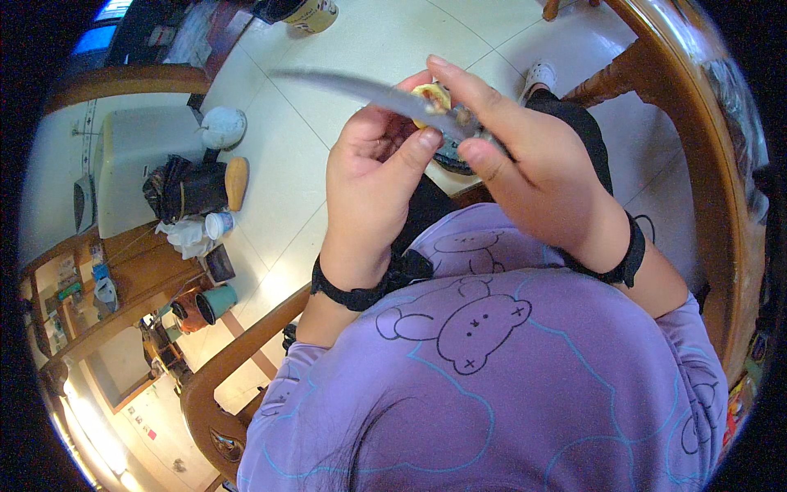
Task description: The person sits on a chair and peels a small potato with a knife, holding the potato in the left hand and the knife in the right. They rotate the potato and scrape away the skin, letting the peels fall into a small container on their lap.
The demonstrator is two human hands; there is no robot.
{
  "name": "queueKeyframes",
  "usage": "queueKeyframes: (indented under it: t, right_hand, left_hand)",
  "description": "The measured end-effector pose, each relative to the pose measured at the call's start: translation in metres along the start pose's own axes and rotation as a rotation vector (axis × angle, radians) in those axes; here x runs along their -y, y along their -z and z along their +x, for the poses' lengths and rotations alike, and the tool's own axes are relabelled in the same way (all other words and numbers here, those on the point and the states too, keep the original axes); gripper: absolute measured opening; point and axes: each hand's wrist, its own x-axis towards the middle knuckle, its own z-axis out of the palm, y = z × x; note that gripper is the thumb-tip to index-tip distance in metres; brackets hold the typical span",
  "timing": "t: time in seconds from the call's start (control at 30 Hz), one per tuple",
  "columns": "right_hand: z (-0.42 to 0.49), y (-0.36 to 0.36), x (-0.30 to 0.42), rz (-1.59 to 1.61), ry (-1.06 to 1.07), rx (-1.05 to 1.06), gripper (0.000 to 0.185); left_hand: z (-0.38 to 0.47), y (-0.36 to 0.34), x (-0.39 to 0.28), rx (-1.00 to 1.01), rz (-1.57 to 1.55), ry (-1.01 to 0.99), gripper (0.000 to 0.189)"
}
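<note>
My left hand (375, 166) grips a small yellowish piece of food (438, 92) with a brown patch, perhaps a peeled fruit or vegetable; its kind is not clear. My right hand (535, 154) holds a knife, the handle mostly hidden by the fingers. The knife's long blade (350, 86) is blurred and points left, crossing in front of the food and over the left fingers. Beneath the hands, a dark-rimmed container (454, 161) shows only in part.
A wooden chair arm (246, 350) runs at the left, and a curved wooden rail (701, 147) at the right. Across the tiled floor (289, 154) stand a white bin (147, 166), a black bag (184, 187), a green bucket (218, 304) and a yellow printed bucket (313, 15).
</note>
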Motion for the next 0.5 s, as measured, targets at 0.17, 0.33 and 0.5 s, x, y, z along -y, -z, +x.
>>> queueKeyframes:
  t: [0.17, 0.33, 0.5]
  right_hand:
    - [0.0013, 0.0029, 0.0039, -0.170, 0.033, 0.054, 0.058]
    - [0.0004, 0.0019, 0.0042, -0.422, 0.070, 0.005, 0.055]
    - [0.0002, 0.0014, 0.0017, -0.309, 0.119, -0.017, 0.053]
  left_hand:
    - [-0.0015, -0.0018, 0.0015, -0.005, 0.005, 0.000, 0.046]
    - [-0.0048, 0.0010, -0.0010, 0.022, 0.130, -0.029, 0.045]
    - [-0.0051, 0.0013, 0.0013, 0.024, 0.190, -0.085, 0.045]
